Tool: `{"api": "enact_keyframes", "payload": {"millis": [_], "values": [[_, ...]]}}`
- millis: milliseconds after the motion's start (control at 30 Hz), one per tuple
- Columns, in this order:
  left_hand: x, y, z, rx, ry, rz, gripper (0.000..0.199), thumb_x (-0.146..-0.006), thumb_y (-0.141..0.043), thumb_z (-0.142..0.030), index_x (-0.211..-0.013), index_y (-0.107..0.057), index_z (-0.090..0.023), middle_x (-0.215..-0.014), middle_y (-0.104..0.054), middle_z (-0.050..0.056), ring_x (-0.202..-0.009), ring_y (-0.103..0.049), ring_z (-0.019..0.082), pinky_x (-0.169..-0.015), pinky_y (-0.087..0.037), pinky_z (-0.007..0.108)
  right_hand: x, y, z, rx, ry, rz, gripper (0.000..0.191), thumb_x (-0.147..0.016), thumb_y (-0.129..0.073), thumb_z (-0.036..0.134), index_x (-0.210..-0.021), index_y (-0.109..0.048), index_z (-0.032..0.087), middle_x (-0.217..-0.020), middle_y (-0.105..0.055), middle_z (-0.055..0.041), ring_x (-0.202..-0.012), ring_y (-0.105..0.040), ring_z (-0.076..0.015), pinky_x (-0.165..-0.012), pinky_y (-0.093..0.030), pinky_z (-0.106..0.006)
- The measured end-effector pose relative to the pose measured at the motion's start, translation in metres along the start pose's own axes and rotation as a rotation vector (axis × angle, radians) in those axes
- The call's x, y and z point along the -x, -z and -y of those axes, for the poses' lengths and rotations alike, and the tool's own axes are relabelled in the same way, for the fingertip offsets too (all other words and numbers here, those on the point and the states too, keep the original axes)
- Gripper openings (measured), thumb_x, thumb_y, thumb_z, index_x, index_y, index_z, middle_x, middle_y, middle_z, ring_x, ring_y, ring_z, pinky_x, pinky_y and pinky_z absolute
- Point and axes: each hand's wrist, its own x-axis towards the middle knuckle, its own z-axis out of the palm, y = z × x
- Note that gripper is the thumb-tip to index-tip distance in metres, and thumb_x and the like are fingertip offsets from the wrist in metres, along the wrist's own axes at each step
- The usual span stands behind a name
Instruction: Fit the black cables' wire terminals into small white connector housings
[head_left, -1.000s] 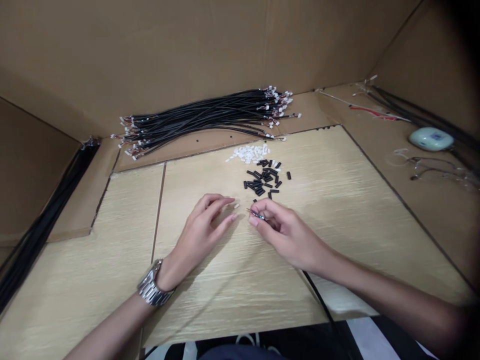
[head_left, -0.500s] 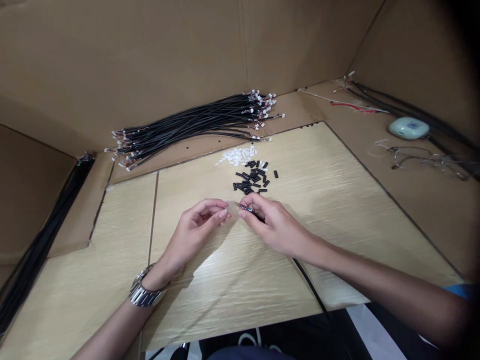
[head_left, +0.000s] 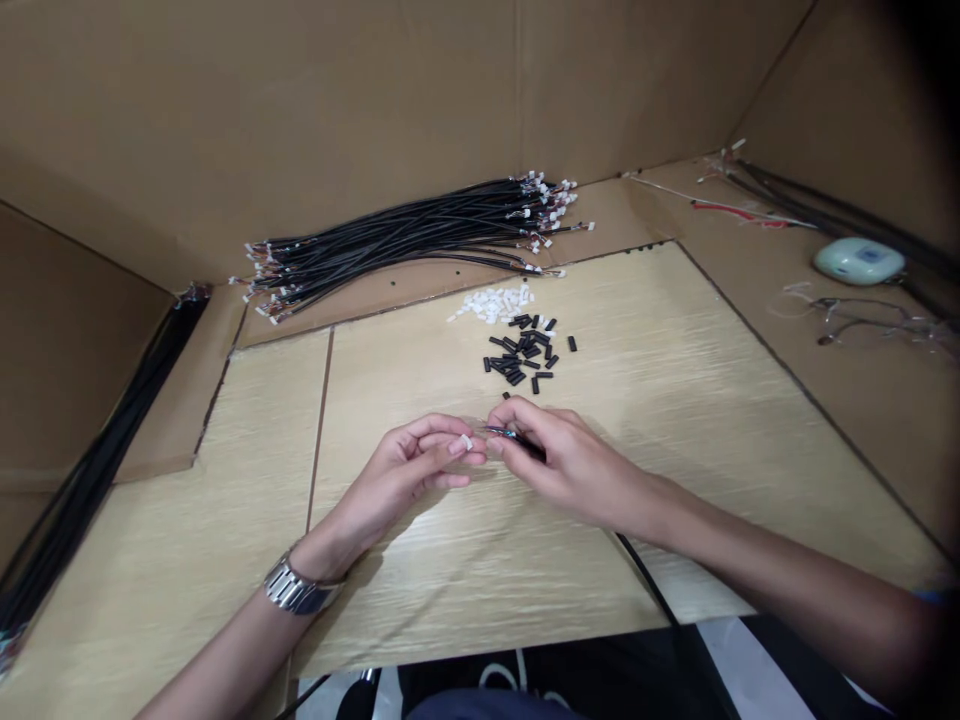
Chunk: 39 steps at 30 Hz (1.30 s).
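Left hand pinching a kinda blocky white connector, right hand pinching round black cable, skinny wires pointing left.

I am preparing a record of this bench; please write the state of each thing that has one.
Left hand: holding one white piece
Right hand: pinching the black cable
Wire ends: exposed
Black sleeves: loose, scattered
White heap: loose
Far cables: piled together
Left cables: bunched
Watch: worn
Eyeglasses: lying down

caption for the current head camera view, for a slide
Left hand holds a white connector near the exposed wires of a black cable in the right hand.
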Motion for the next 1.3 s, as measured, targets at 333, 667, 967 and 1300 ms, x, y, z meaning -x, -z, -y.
{"api": "enact_keyframes", "payload": {"millis": [333,667,967,1300], "values": [[0.002,0.007,0.004,-0.054,-0.077,0.077,0.009,-0.088,-0.071,-0.023,-0.091,-0.072,-0.014,-0.084,-0.072,0.006,-0.071,-0.067,0.012,-0.062,-0.054,0.02,0.004,-0.002,0.002,0.067,0.014,0.106,0.005,-0.099,-0.049,0.026,-0.1,-0.052,0.021,-0.082,-0.062,0.001,-0.063,-0.052,-0.0105,-0.059,-0.038,-0.023],[0.004,0.008,0.004,-0.079,-0.063,0.152,0.006,-0.091,-0.068,-0.017,-0.095,-0.072,-0.015,-0.081,-0.068,0.001,-0.072,-0.06,0.008,-0.068,-0.051,0.017,0.01,-0.006,-0.001,0.101,0.043,0.096,0.006,-0.097,-0.053,0.023,-0.103,-0.052,0.022,-0.076,-0.057,0.0051,-0.057,-0.043,-0.0065,-0.054,-0.034,-0.019],[0.005,0.005,0.004,-0.096,-0.126,0.12,0.006,-0.09,-0.068,-0.016,-0.095,-0.07,-0.014,-0.081,-0.068,0.001,-0.072,-0.061,0.007,-0.068,-0.052,0.016,0.007,-0.009,-0.001,0.075,0.025,0.089,0.003,-0.097,-0.053,0.023,-0.1,-0.052,0.021,-0.072,-0.054,0.0061,-0.056,-0.044,-0.0063,-0.055,-0.035,-0.019],[0.008,0.003,0.011,-0.074,-0.217,0.082,0.006,-0.09,-0.068,-0.013,-0.095,-0.069,-0.016,-0.084,-0.072,0.001,-0.069,-0.066,0.007,-0.067,-0.056,0.015,0.007,-0.01,-0.005,0.035,-0.009,0.039,0.004,-0.098,-0.053,0.025,-0.099,-0.052,0.021,-0.072,-0.056,0.0049,-0.06,-0.049,-0.0082,-0.057,-0.037,-0.02]]}}
